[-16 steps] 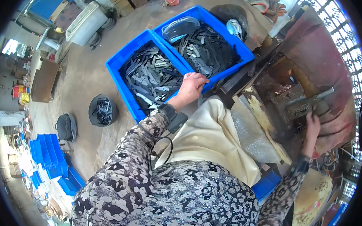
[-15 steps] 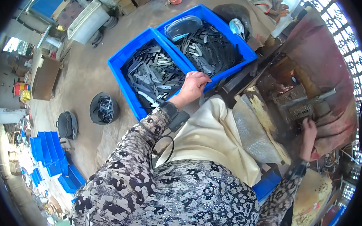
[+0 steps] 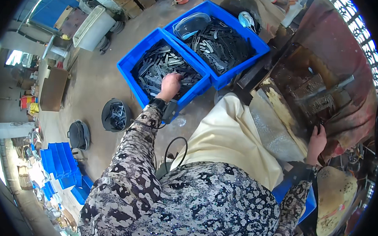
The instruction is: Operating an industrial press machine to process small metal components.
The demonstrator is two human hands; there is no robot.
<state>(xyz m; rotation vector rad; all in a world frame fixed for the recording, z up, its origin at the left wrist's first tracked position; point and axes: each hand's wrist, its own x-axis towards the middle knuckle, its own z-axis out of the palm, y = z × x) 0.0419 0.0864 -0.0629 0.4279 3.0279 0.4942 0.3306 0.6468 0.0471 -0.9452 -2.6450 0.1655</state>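
Dark strips (image 3: 154, 70) remain many under the curled left hand (image 3: 170, 85), how many finished unclear, and I cannot tell whether it or the right hand (image 3: 317, 140) grasps something.

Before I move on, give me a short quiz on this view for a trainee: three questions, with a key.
1. Which hand is at the left bin?
2. True or false: the clear plastic piece lies in that same bin.
3. Where does the bucket with grey pieces stand?
A) right of both bins
B) left of both bins
C) between the bins

Key:
1. The left hand.
2. False; it lies in the right bin.
3. B.
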